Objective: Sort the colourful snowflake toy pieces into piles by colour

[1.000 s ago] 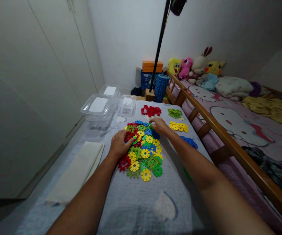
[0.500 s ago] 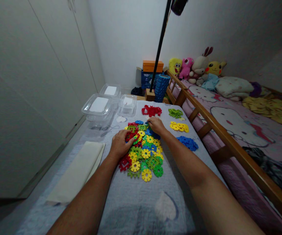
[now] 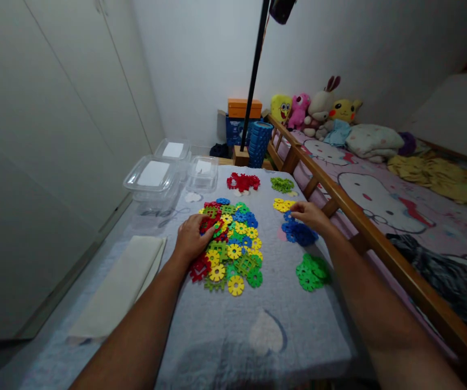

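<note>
A mixed heap of flat plastic interlocking pieces [image 3: 235,251] lies mid-table, with round flower-shaped and square lattice shapes in red, yellow, green and blue. My left hand [image 3: 192,237] rests on its left edge, thumb apart from the fingers, touching red pieces [image 3: 210,223]; its fingertips are partly hidden. Over on the right, my right hand [image 3: 312,215] is above the blue pile [image 3: 300,234], thumb and fingers pinched at a blue flower-shaped piece [image 3: 288,216]. Sorted beside it are a yellow pile [image 3: 282,205], a green pile [image 3: 311,272], a light green pile [image 3: 282,184] and a red pile [image 3: 243,182].
Clear lidded plastic boxes [image 3: 152,176] stand at the table's back left. A folded cream cloth [image 3: 119,287] lies along the left side. A wooden bed rail [image 3: 339,208] borders the right. Behind the table are a black pole [image 3: 253,76] and a blue foam roller [image 3: 260,143].
My right hand has moved right from the heap's far end to the blue pile, bringing a blue piece. My left hand stays on the heap. The view has shifted slightly, and the green pile is now uncovered.
</note>
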A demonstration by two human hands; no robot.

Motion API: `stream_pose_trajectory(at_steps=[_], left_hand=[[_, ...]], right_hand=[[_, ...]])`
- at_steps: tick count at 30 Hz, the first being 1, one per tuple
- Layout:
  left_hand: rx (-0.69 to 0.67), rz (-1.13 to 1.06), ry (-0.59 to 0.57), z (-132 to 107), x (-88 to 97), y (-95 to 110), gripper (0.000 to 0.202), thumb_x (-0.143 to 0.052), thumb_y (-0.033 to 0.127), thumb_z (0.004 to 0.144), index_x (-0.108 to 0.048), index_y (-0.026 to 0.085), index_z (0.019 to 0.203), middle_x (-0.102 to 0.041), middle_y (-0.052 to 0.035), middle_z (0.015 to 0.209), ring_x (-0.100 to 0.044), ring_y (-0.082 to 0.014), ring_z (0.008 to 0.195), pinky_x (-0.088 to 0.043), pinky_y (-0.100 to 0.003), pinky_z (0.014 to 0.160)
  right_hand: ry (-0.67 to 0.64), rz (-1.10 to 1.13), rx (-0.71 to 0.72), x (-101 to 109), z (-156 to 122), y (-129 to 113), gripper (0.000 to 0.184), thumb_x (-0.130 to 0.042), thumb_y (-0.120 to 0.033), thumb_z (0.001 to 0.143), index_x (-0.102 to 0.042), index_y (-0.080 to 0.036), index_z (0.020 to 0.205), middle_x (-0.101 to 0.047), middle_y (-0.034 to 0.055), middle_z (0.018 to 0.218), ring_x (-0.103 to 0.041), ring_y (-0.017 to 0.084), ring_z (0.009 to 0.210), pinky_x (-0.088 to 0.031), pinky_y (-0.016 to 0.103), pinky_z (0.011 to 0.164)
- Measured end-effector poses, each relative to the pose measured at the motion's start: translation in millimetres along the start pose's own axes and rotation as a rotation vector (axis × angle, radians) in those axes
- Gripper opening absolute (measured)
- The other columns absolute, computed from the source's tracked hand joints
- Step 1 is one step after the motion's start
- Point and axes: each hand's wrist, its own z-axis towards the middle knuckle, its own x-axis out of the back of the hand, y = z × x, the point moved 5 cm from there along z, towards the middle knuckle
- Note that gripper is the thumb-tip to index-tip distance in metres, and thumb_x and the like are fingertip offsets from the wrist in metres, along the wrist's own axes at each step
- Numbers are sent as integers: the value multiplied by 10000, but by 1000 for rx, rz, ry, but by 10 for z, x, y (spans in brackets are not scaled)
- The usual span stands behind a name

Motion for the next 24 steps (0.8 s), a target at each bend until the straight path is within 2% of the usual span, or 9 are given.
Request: stream_pose_trajectory(at_steps=[5, 12, 19, 24], left_hand=[[1, -3, -6, -1, -10, -20, 355, -592, 449, 862, -630, 212, 1122, -674, -109, 1198, -622, -279, 1138, -480, -457, 1027], [0, -1, -9, 1, -4, -17, 376, -579, 488, 863, -630, 223, 1124, -680, -107, 1185, -623, -284, 1124, -484, -458, 1015], [-3, 5, -2, 2, -7, -21, 363, -581, 469, 858, -632, 228, 1125, -683, -103, 1175, -620, -280, 1123, -489, -452, 1007], [0, 3, -14, 3, -8, -10, 376, -572, 479, 865, -631, 211, 1122, -679, -119, 1197, -618, -293, 1141, -475, -470, 1025]], right_hand=[[12, -12, -77, 150, -260, 176, 156, -646, -285, 657, -689, -170, 754, -666, -2, 689, -581, 152, 638, -450, 255, 619], [112, -4, -138, 346, -409, 358, 110, -673, -279, 646, -683, -187, 705, -683, 17, 679, -609, 173, 656, -468, 267, 619], [128, -33, -165, 262, -425, 539, 68, -649, -260, 664, -662, -205, 702, -672, 12, 669, -613, 176, 625, -471, 275, 600], [193, -185, -124, 245, -380, 567, 74, -624, -207, 695, -673, -202, 750, -706, 39, 762, -644, 194, 714, -496, 298, 688]])
